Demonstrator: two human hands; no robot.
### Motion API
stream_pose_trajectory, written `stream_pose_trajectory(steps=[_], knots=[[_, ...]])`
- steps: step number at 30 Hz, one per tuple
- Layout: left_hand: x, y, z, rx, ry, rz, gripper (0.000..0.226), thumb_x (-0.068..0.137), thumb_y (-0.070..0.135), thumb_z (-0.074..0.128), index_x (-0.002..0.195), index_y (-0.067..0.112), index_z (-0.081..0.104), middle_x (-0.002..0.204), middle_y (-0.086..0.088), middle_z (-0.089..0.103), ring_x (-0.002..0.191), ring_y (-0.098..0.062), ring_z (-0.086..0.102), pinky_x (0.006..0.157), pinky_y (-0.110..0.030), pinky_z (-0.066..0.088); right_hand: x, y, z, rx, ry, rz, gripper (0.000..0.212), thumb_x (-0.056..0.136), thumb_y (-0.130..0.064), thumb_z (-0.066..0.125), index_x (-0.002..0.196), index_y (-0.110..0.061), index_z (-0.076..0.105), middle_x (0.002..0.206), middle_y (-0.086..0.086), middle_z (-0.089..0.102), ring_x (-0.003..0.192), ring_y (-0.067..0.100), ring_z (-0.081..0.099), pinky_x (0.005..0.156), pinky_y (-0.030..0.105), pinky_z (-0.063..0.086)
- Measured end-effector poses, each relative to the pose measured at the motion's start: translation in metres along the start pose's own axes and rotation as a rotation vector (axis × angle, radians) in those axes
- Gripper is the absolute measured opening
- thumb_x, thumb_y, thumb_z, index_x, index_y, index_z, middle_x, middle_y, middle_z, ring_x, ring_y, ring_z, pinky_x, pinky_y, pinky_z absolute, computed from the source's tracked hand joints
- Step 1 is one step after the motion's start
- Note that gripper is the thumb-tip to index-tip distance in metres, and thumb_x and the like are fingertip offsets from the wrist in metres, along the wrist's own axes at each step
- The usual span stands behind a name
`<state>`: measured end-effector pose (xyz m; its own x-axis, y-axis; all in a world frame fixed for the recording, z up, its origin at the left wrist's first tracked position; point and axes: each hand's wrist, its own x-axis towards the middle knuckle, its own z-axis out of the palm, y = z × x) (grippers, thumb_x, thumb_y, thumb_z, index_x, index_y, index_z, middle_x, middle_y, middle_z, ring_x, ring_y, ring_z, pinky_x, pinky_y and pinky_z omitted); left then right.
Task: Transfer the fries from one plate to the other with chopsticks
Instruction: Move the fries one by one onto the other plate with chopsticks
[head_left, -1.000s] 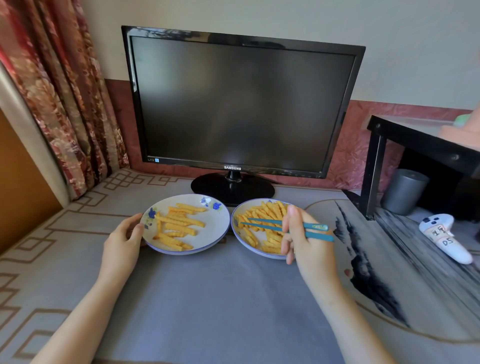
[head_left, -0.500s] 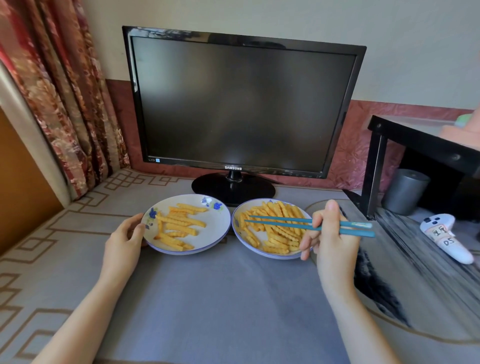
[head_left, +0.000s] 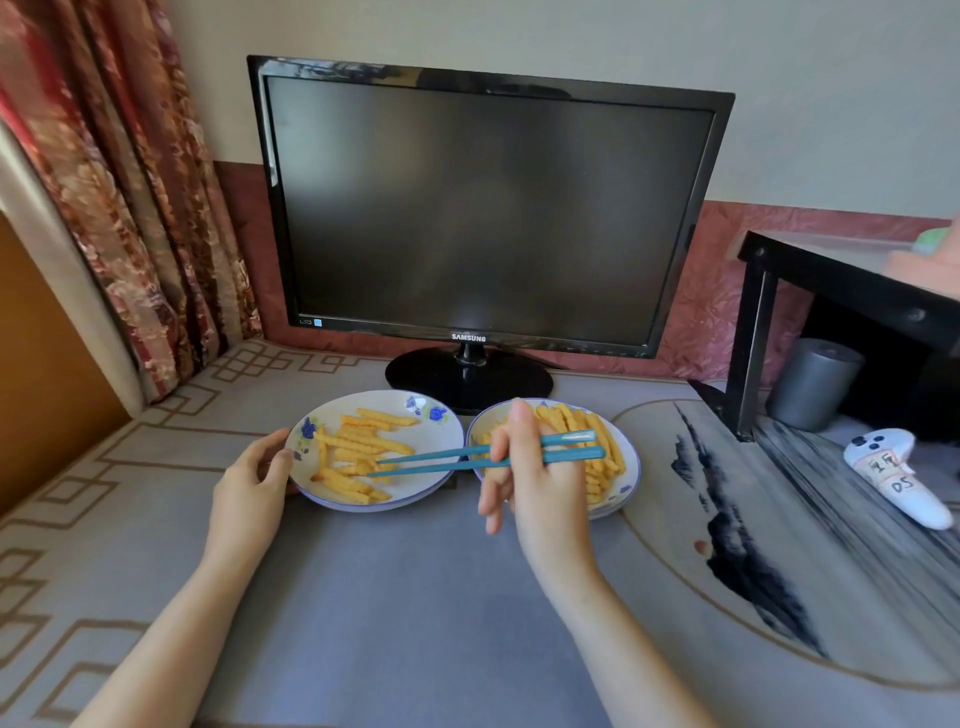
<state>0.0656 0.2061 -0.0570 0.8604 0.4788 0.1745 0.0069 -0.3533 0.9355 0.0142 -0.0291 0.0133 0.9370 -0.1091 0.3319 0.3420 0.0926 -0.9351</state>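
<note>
1. Two plates (head_left: 631, 470) of fries (head_left: 363, 445) sit on the grey mat (head_left: 389, 597) just before the monitor (head_left: 483, 208).
2. Your right hand (head_left: 540, 486) pinches chopsticks (head_left: 441, 460), tips over the left plate (head_left: 439, 434).
3. Your left hand (head_left: 249, 488) grips its rim.

Dark monitor (head_left: 483, 208) at 12 o'clock, floral curtain (head_left: 119, 182) at 10, black shelf (head_left: 841, 280) w/ grey canister (head_left: 813, 384) at 2; cream wall (head_left: 831, 104) behind, daylit.
</note>
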Motion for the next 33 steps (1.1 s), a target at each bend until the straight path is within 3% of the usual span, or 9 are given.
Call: stream_pose_trajectory(steps=[3,7,15,22,28,33], knots=[[0.001,-0.001,0.0,0.003,0.0,0.007,0.031,0.097,0.014,0.046,0.125,0.013,0.06,0.111,-0.002,0.065,0.097,-0.022,0.063,0.086,-0.032,0.044,-0.001,0.007,0.004,-0.026,-0.079,0.006,0.041,0.099,-0.03,0.041,0.065,-0.009,0.051,0.044,0.009,0.044,0.034,0.015,0.046,0.031,0.024,0.033],[0.002,-0.002,0.0,0.008,-0.004,0.0,0.031,0.097,0.016,0.046,0.125,0.015,0.06,0.112,-0.002,0.066,0.098,-0.024,0.064,0.087,-0.034,0.046,-0.003,0.002,-0.006,-0.025,-0.067,-0.033,0.041,0.099,-0.028,0.041,0.066,-0.006,0.052,0.048,0.019,0.045,0.032,0.015,0.045,0.032,0.019,0.032],[0.001,0.0,0.0,0.015,-0.003,-0.002,0.031,0.098,0.016,0.047,0.125,0.015,0.06,0.109,-0.001,0.065,0.089,-0.022,0.064,0.083,-0.032,0.044,-0.001,-0.02,-0.063,-0.107,0.166,-0.123,0.041,0.101,-0.028,0.039,0.066,-0.007,0.049,0.042,0.017,0.048,0.03,0.023,0.04,0.035,0.016,0.031],[-0.001,0.002,0.0,0.028,0.005,0.003,0.032,0.098,0.015,0.047,0.126,0.012,0.06,0.105,0.0,0.063,0.086,-0.021,0.062,0.081,-0.029,0.04,-0.009,-0.033,-0.105,-0.208,0.316,-0.227,0.04,0.103,-0.024,0.033,0.069,-0.006,0.047,0.041,0.011,0.049,0.031,0.018,0.04,0.037,0.017,0.031],[-0.002,0.003,0.0,0.019,0.005,0.003,0.032,0.097,0.014,0.047,0.126,0.011,0.06,0.106,-0.003,0.064,0.08,-0.02,0.062,0.08,-0.029,0.04,-0.013,-0.031,-0.117,-0.272,0.384,-0.245,0.04,0.104,-0.023,0.033,0.07,-0.006,0.047,0.053,0.026,0.046,0.034,0.017,0.042,0.037,0.015,0.033],[-0.002,0.004,0.0,0.026,0.006,0.004,0.031,0.098,0.014,0.047,0.126,0.011,0.06,0.107,-0.002,0.063,0.087,-0.018,0.059,0.083,-0.028,0.039,-0.007,-0.029,-0.117,-0.28,0.385,-0.215,0.039,0.103,-0.022,0.034,0.071,-0.004,0.046,0.06,0.035,0.046,0.033,0.013,0.042,0.035,0.016,0.032]])
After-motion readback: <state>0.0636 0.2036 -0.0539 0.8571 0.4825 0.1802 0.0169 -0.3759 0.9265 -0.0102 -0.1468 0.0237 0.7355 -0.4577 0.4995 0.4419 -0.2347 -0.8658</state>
